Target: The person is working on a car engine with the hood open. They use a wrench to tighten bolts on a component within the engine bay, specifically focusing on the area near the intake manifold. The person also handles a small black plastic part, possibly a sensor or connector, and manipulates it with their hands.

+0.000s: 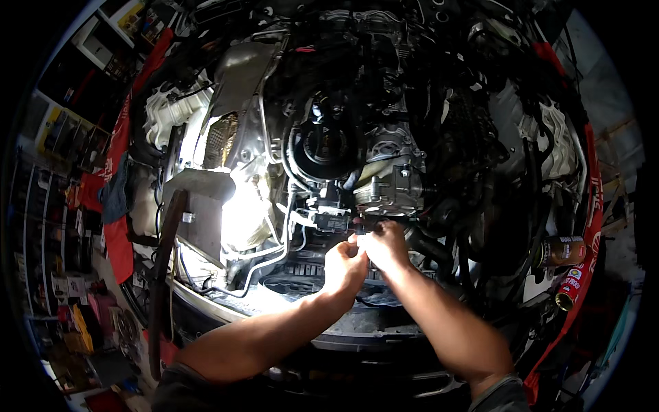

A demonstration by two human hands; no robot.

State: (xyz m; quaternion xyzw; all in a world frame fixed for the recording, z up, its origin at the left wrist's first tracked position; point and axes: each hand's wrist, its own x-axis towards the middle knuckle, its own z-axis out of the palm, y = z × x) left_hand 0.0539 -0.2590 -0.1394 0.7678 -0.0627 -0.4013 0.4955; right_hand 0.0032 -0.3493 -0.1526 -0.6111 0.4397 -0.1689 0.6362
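Observation:
In the middle of an open car engine bay, my left hand (345, 266) and my right hand (384, 244) meet with fingertips together at a small dark part (357, 224), perhaps a connector. Both have fingers closed; exactly what each pinches is hidden. Just left of them is a black rectangular component (331, 224) with hoses attached. Above stand a round black housing (324, 144) and a grey metal casting (388, 185). Below my fingertips lies a dark slotted surface (309, 261).
Red fender covers (118, 254) line both sides. A bright light glares left of my hands, beside a metal plate (185, 199) and long dark bar (165, 281). Two cans (563, 253) rest at the right edge. Cluttered shelves (44, 254) stand at far left.

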